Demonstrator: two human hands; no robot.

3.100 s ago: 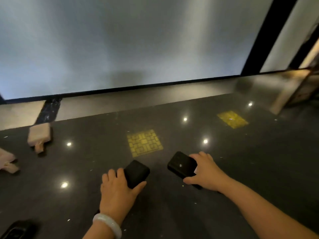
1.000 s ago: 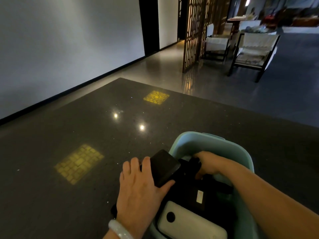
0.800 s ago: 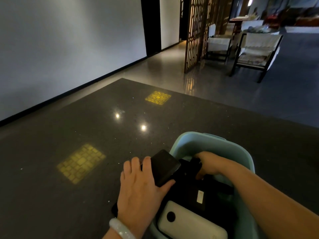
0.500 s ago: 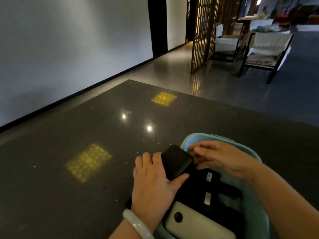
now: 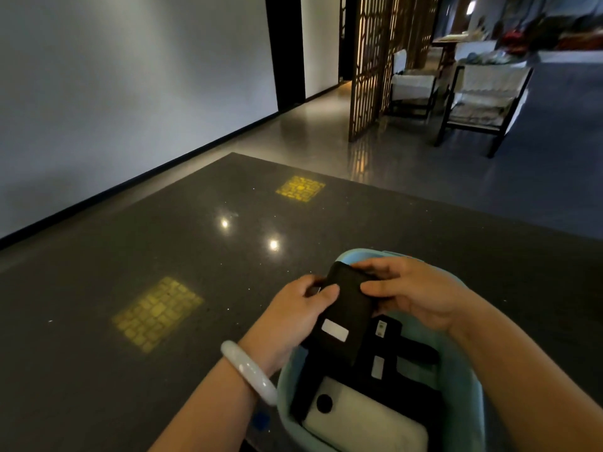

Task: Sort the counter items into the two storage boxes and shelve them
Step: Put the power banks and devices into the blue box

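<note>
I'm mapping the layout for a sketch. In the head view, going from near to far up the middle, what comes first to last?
White power bank in the light blue box → black power bank held by both hands → two bright light spots on the dark counter → far yellow patch → wooden lattice screen.

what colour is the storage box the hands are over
Light blue-green; the storage box shows best in the head view, the only one.
</note>
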